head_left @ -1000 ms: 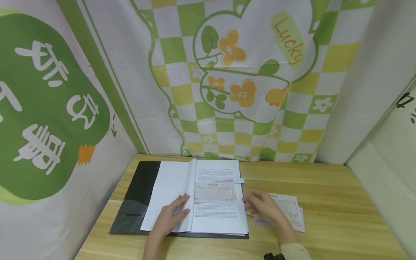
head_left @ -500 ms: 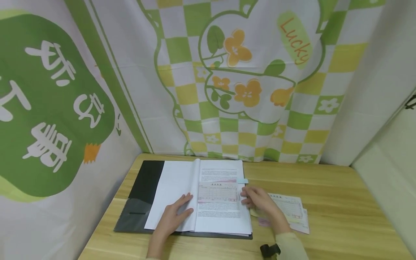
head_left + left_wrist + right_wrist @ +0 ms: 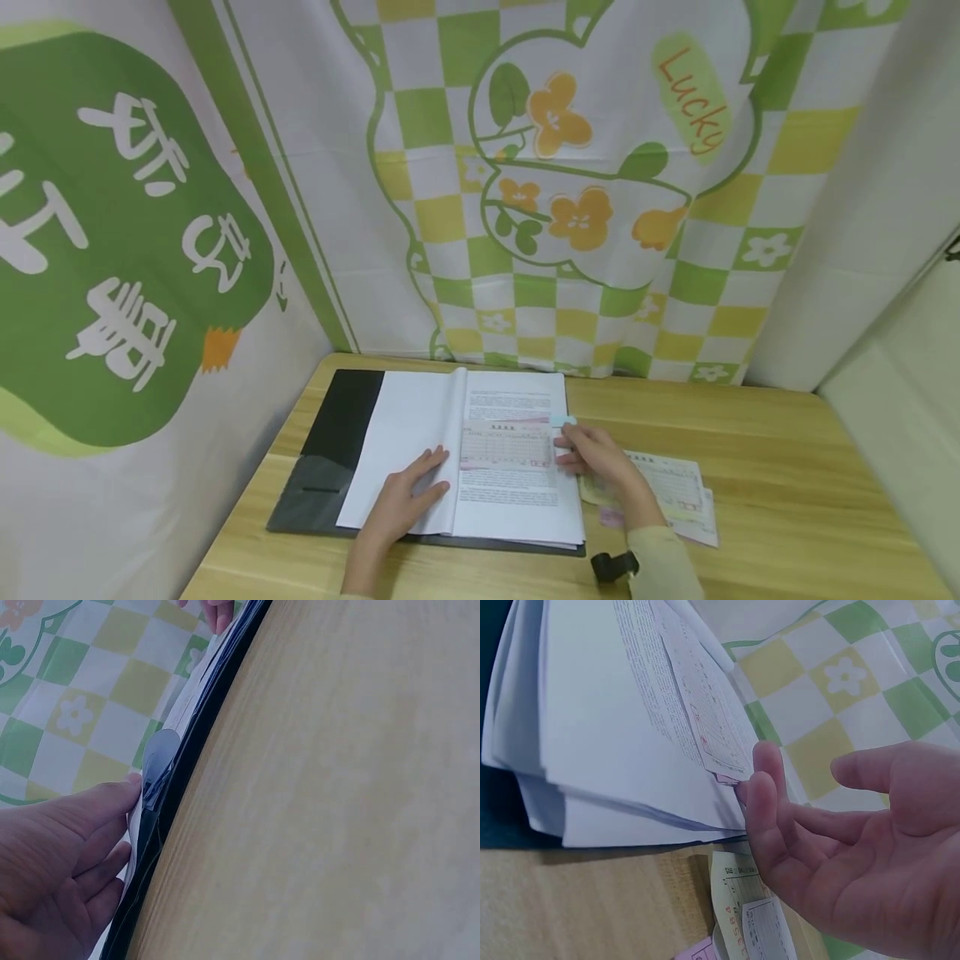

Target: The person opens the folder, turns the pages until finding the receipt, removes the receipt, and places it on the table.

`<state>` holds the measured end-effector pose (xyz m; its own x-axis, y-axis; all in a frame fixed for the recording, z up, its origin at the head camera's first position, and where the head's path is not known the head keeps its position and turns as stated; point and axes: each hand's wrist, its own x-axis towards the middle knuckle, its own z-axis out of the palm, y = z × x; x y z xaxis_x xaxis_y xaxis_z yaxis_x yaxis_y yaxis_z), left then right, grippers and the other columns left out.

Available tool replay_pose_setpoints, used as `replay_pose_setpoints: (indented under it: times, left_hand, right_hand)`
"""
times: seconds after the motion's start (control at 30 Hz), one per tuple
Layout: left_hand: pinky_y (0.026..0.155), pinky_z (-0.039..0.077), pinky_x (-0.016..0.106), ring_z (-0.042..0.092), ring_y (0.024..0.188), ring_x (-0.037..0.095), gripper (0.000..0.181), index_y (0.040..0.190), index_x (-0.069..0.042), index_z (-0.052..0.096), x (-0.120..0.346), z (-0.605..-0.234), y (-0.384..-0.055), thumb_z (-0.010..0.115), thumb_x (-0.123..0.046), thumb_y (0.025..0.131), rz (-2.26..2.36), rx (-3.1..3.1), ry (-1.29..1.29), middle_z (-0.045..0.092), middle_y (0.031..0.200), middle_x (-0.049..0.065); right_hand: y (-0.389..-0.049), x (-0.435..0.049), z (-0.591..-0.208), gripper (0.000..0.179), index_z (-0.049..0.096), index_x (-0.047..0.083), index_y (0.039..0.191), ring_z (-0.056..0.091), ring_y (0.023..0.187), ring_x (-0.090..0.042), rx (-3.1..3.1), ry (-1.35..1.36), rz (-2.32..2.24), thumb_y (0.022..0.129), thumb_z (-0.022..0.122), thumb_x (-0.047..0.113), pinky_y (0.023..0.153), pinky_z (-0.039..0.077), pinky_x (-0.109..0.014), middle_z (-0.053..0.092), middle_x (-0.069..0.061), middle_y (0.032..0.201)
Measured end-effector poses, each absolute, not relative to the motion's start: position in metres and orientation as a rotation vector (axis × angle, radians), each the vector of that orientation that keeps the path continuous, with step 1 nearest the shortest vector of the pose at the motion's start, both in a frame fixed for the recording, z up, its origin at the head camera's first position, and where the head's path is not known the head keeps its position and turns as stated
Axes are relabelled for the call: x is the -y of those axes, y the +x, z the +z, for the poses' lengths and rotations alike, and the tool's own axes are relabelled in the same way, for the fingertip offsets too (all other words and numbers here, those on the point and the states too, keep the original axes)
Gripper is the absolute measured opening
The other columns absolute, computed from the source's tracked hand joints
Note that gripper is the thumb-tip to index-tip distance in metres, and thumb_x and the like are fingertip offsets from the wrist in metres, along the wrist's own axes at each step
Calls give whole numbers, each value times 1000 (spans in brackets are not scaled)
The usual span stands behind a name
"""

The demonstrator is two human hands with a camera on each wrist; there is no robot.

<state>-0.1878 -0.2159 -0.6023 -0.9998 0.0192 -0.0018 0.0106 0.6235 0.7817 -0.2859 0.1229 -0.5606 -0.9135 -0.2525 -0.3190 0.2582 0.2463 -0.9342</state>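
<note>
A dark folder lies spread on the table, its papers turned to a printed page. On that page rests a form slip with a pink edge. My left hand rests on the blank left-hand sheet beside the fold, fingers spread. At the page's right edge, my right hand has its fingertips by a light blue tab and the slip's right end. In the right wrist view its thumb stands apart from loosely bent fingers, with nothing gripped between them.
Loose form slips, white, yellowish and pink, overlap on the wooden table right of the folder, partly under my right forearm. A black strap device is at the right wrist. A patterned curtain hangs behind the table's back edge.
My right hand has shifted left from beside the loose slips onto the page edge near the blue tab. The left hand stays on the sheet. The head view has turned slightly left.
</note>
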Motion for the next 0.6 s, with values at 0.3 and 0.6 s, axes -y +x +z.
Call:
replay_pose_setpoints:
  times: [0.3, 0.6]
  left_hand:
    - [123, 32, 63, 41, 151, 38, 53, 149, -22, 62, 214, -603, -188, 74, -36, 99, 1357, -2823, 10, 51, 159, 6]
    - [122, 33, 63, 43, 150, 39, 53, 149, -21, 63, 213, -601, -188, 74, -34, 99, 1346, -2833, 8, 51, 159, 8]
  right_hand:
    - [-286, -121, -558, 50, 58, -12, 137, 72, 91, -25, -2158, 28, -1643, 111, 54, 31, 79, 64, -37, 69, -20, 119]
    - [-284, -120, -557, 46, 63, -7, 137, 72, 92, -24, -2165, -11, -1629, 111, 53, 29, 80, 64, -38, 67, -19, 127]
